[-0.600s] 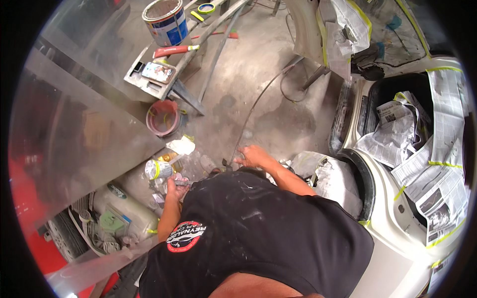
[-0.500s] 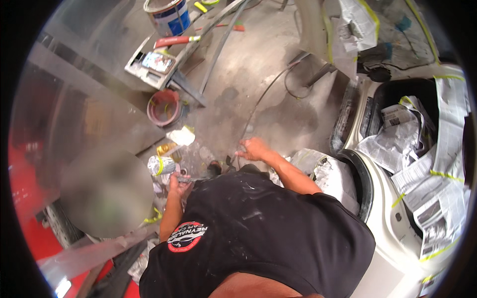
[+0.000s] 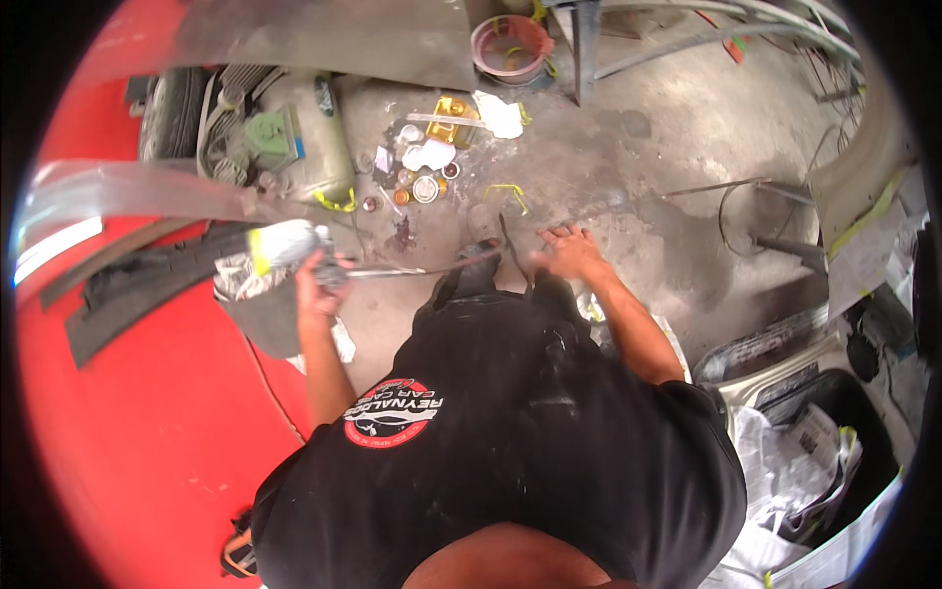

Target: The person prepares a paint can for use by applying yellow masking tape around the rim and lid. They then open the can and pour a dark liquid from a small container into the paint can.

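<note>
My left hand [image 3: 319, 285] is wrapped round a paint spray gun [image 3: 336, 271], held out to the left of my body. Its pale cup [image 3: 285, 243] has a band of yellow tape and tilts to the left. From the gun a thin dark hose [image 3: 456, 263] runs right, past my legs. My right hand [image 3: 571, 253] hangs in front of my right leg with its fingers spread and nothing in it; a dark strap-like piece [image 3: 508, 243] is just left of it.
Small jars [image 3: 425, 188] and a golden can [image 3: 451, 122] stand on the floor ahead. Beyond them is a reddish bucket [image 3: 511, 49]. A compressor tank [image 3: 329, 137] stands left, near a red car panel [image 3: 167, 422]. Newspaper-masked bodywork [image 3: 795, 471] is at the right.
My view has turned left. My left hand has swung the spray gun out to the left. My right hand, earlier with fingers curled by the hose, now has them spread.
</note>
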`<move>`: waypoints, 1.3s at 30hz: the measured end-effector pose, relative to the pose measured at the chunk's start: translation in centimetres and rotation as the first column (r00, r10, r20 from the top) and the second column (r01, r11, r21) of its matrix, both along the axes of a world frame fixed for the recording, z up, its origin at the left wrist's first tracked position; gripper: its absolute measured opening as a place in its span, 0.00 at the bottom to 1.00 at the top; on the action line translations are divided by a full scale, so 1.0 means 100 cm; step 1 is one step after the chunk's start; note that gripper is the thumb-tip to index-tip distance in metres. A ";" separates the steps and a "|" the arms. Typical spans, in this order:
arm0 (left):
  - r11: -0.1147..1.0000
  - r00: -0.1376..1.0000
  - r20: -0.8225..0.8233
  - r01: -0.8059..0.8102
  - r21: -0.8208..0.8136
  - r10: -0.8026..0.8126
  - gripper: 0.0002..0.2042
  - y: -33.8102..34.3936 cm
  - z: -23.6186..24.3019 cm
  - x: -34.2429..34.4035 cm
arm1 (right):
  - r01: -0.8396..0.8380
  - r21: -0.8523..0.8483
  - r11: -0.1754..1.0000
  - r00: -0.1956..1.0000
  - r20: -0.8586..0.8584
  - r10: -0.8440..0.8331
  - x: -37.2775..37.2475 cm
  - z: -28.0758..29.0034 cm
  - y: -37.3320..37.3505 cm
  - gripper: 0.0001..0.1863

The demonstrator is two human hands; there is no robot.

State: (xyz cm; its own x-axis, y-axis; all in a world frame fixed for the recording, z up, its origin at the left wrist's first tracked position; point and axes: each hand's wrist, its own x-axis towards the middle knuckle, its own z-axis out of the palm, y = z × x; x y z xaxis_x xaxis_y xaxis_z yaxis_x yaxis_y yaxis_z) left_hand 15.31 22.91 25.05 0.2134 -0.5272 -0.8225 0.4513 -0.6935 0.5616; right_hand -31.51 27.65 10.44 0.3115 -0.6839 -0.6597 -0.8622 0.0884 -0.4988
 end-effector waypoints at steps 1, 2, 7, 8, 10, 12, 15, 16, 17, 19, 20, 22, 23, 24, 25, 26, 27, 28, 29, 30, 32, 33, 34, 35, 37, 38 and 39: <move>0.999 0.999 0.048 -0.008 -0.042 0.010 0.17 0.002 0.028 0.019 | -0.035 0.034 0.999 0.999 -0.022 0.036 0.002 0.003 0.000 0.40; 0.998 0.998 0.069 -0.007 -0.056 0.011 0.17 0.008 0.049 0.052 | -0.065 0.066 0.996 0.997 -0.038 0.068 0.005 0.008 0.000 0.40; 0.967 0.908 0.332 -0.239 -0.089 0.255 0.18 0.049 0.135 0.162 | 0.023 -0.099 0.995 0.994 -0.108 -0.034 0.029 0.026 -0.011 0.47; 0.965 0.913 0.315 -0.239 -0.107 0.261 0.18 0.067 0.148 0.184 | 0.017 -0.182 0.983 0.994 -0.099 -0.036 0.042 0.029 -0.019 0.49; 0.944 0.908 0.274 -0.275 -0.184 0.318 0.17 0.096 0.161 0.215 | 0.012 -0.348 0.937 0.995 -0.092 -0.047 0.076 0.035 -0.042 0.51; 0.913 0.896 0.229 -0.323 -0.248 0.380 0.17 0.107 0.165 0.229 | -0.134 -0.426 0.895 0.988 -0.122 0.090 0.123 0.027 -0.064 0.54; 0.888 0.889 0.184 -0.359 -0.287 0.419 0.18 0.115 0.198 0.230 | -0.390 -0.409 0.825 0.910 -0.032 0.414 0.210 0.019 -0.077 0.54; 0.879 0.892 0.168 -0.352 -0.321 0.419 0.19 0.117 0.209 0.226 | -0.478 -0.364 0.799 0.855 0.015 0.518 0.239 0.015 -0.073 0.53; 0.869 0.897 0.152 -0.343 -0.355 0.416 0.19 0.119 0.216 0.229 | -0.526 -0.335 0.782 0.818 0.052 0.572 0.264 0.000 -0.066 0.52; 0.858 0.903 0.074 -0.375 -0.351 0.424 0.20 0.130 0.224 0.252 | -0.628 -0.287 0.723 0.720 0.137 0.680 0.310 -0.025 -0.049 0.50; 0.845 0.885 0.067 -0.414 -0.340 0.460 0.20 0.126 0.226 0.256 | -0.657 -0.205 0.725 0.709 0.159 0.687 0.325 -0.033 -0.044 0.49; 0.811 0.841 0.061 -0.496 -0.312 0.538 0.21 0.117 0.214 0.253 | -0.692 -0.041 0.721 0.702 0.192 0.685 0.333 -0.046 -0.041 0.48; 0.819 0.847 0.064 -0.487 -0.305 0.528 0.21 0.110 0.208 0.246 | -0.688 0.044 0.725 0.716 0.205 0.667 0.332 -0.056 -0.039 0.48; 0.827 0.854 0.068 -0.475 -0.301 0.516 0.21 0.098 0.205 0.236 | -0.655 0.105 0.748 0.748 0.225 0.624 0.325 -0.070 -0.046 0.48; 0.838 0.863 0.074 -0.460 -0.295 0.500 0.21 0.089 0.203 0.229 | -0.617 0.168 0.769 0.782 0.244 0.574 0.320 -0.076 -0.045 0.49; 0.856 0.888 0.026 -0.436 -0.278 0.460 0.22 0.092 0.194 0.224 | -0.449 0.020 0.893 0.885 0.151 0.441 0.311 -0.056 -0.041 0.48; 0.874 0.910 -0.029 -0.405 -0.268 0.413 0.22 0.093 0.185 0.222 | -0.258 -0.152 0.954 0.959 0.084 0.272 0.302 -0.024 -0.045 0.48; 0.897 0.934 -0.083 -0.356 -0.260 0.347 0.22 0.087 0.182 0.223 | -0.124 -0.314 0.941 0.980 0.110 0.166 0.301 -0.005 -0.054 0.47; 0.907 0.940 -0.132 -0.339 -0.250 0.315 0.23 0.081 0.179 0.223 | 0.016 -0.466 0.884 0.986 0.151 0.063 0.301 0.007 -0.062 0.46; 0.918 0.945 -0.177 -0.314 -0.244 0.276 0.24 0.075 0.182 0.221 | 0.077 -0.562 0.823 0.986 0.167 0.021 0.302 0.014 -0.067 0.45; 0.926 0.943 -0.247 -0.284 -0.250 0.223 0.24 0.074 0.185 0.229 | 0.189 -0.723 0.664 0.975 0.220 -0.038 0.310 0.019 -0.083 0.43; 0.916 0.941 -0.235 -0.304 -0.262 0.245 0.24 0.076 0.185 0.231 | 0.336 -0.711 0.618 0.940 0.290 -0.179 0.311 0.026 -0.096 0.42; 0.906 0.938 -0.221 -0.323 -0.275 0.267 0.24 0.076 0.189 0.233 | 0.477 -0.685 0.551 0.879 0.362 -0.311 0.314 0.037 -0.110 0.41; 0.895 0.935 -0.207 -0.340 -0.288 0.288 0.23 0.077 0.190 0.236 | 0.604 -0.648 0.464 0.793 0.430 -0.432 0.315 0.043 -0.124 0.40; 0.886 0.935 -0.190 -0.346 -0.310 0.299 0.22 0.080 0.189 0.252 | 0.595 -0.758 0.268 0.765 0.433 -0.476 0.301 0.042 -0.150 0.32; 0.890 0.940 -0.192 -0.331 -0.313 0.283 0.21 0.078 0.189 0.256 | 0.576 -0.800 0.166 0.749 0.436 -0.499 0.287 0.041 -0.157 0.28; 0.892 0.944 -0.194 -0.319 -0.321 0.268 0.21 0.078 0.189 0.260 | 0.471 -0.857 0.209 0.836 0.358 -0.416 0.270 0.042 -0.155 0.24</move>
State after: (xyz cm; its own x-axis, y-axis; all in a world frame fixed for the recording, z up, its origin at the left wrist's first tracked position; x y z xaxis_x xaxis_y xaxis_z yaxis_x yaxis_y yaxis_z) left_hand 41.30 30.73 43.99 0.2978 -0.7128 -0.6350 0.6961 -0.2930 0.6554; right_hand -4.53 12.10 14.68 -0.2472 -0.8563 0.4534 -0.8199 -0.0645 -0.5689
